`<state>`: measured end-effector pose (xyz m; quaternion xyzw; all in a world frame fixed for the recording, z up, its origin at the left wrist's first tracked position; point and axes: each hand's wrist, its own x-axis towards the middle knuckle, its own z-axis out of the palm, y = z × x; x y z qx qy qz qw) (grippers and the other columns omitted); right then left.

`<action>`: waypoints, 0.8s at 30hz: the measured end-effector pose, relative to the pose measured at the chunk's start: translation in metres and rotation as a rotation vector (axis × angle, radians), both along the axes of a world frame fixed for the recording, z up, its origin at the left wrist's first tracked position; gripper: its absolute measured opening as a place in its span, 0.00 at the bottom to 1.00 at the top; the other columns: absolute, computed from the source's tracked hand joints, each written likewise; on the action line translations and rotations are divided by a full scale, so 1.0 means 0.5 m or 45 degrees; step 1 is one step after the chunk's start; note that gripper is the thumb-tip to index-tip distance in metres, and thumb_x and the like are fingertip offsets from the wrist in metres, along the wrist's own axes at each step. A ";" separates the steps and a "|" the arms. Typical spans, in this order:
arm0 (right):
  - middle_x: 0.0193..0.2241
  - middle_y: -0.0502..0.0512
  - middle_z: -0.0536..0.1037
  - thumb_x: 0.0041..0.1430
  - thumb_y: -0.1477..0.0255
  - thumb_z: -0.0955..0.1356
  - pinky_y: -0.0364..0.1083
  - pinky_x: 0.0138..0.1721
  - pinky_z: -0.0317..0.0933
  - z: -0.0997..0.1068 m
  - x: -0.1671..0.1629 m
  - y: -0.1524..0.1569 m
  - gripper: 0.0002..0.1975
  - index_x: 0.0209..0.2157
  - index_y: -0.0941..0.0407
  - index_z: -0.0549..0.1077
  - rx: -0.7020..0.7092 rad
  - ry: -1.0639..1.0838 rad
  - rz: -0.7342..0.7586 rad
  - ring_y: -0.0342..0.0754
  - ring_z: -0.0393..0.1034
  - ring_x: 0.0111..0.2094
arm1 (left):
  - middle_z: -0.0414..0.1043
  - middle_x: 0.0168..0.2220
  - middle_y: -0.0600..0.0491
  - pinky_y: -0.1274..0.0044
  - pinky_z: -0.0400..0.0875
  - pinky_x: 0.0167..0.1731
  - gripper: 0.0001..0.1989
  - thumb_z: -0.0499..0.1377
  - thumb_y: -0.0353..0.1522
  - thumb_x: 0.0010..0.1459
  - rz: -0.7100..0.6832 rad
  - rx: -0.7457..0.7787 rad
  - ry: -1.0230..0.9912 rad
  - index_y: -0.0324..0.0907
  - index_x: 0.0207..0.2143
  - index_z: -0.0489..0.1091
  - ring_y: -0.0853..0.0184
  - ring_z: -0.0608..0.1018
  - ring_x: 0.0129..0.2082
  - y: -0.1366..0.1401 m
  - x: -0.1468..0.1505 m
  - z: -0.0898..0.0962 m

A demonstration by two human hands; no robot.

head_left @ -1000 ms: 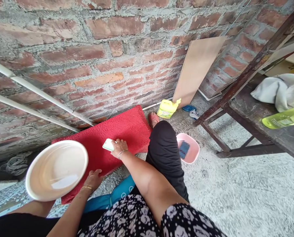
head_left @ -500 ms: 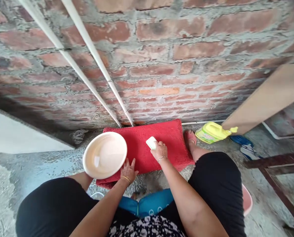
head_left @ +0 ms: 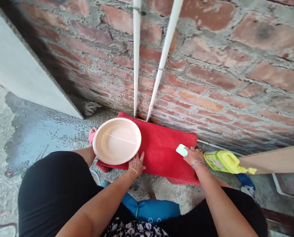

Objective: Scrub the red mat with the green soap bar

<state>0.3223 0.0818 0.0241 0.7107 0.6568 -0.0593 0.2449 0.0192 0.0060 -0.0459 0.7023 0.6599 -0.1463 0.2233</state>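
Right hand [head_left: 193, 156] at the right end of the red mat [head_left: 159, 148], fingers curled over a pale mint block [head_left: 182, 150], closed enough to hold it by its near end while the far end shows; whether it is a brush back or soap, I can't tell. The palm sits above, a grip that would suit pressing down on the pile. Over to the left hand [head_left: 135, 163]: nothing held, fingers loosely spread on the mat's near edge, likely steadying the cloth; it's right by the rim of the cream basin [head_left: 137, 131], contact unclear. That basin covers the mat's left end, overhanging its side, perhaps handy for water. Between the hands, a broad bare stretch of mat leaves the block room sideways. Tighter elsewhere: the brick wall [head_left: 206, 79] and white pipes [head_left: 136, 65] crowd the mat's far edge, and the yellow jug [head_left: 222, 161] lies just beyond its right end. At the near edge, a strip of floor [head_left: 161, 189] separates mat from blue cushion [head_left: 159, 209].
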 end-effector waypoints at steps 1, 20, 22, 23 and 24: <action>0.45 0.59 0.69 0.49 0.69 0.65 0.50 0.41 0.50 0.002 -0.027 0.011 0.25 0.52 0.47 0.66 -0.008 0.026 0.066 0.54 0.63 0.44 | 0.46 0.63 0.35 0.52 0.47 0.57 0.45 0.61 0.44 0.49 0.002 -0.006 -0.010 0.45 0.65 0.43 0.41 0.49 0.63 0.003 0.005 -0.001; 0.47 0.59 0.69 0.50 0.71 0.66 0.52 0.42 0.51 0.025 0.115 0.089 0.25 0.52 0.45 0.67 -0.174 -0.182 0.126 0.56 0.63 0.47 | 0.45 0.63 0.31 0.49 0.45 0.56 0.60 0.69 0.44 0.34 -0.139 0.002 0.080 0.41 0.65 0.40 0.37 0.47 0.62 0.008 0.019 -0.044; 0.47 0.59 0.69 0.49 0.69 0.66 0.51 0.43 0.51 0.028 0.066 0.092 0.26 0.53 0.46 0.66 -0.151 -0.059 0.191 0.55 0.63 0.46 | 0.45 0.63 0.31 0.48 0.46 0.55 0.60 0.69 0.44 0.35 -0.132 0.006 0.087 0.41 0.65 0.41 0.37 0.47 0.62 0.009 0.020 -0.038; 0.47 0.58 0.69 0.49 0.68 0.67 0.50 0.43 0.51 0.026 0.023 0.097 0.27 0.53 0.46 0.65 -0.137 0.028 0.239 0.54 0.62 0.45 | 0.45 0.63 0.31 0.48 0.46 0.55 0.59 0.69 0.44 0.35 -0.131 0.006 0.092 0.41 0.65 0.41 0.36 0.47 0.62 0.010 0.020 -0.034; 0.46 0.58 0.69 0.49 0.68 0.67 0.49 0.43 0.51 0.020 -0.027 0.103 0.28 0.54 0.47 0.65 -0.128 0.121 0.295 0.53 0.62 0.46 | 0.45 0.63 0.31 0.48 0.46 0.55 0.59 0.68 0.44 0.35 -0.130 0.004 0.097 0.41 0.65 0.41 0.36 0.47 0.62 0.010 0.021 -0.032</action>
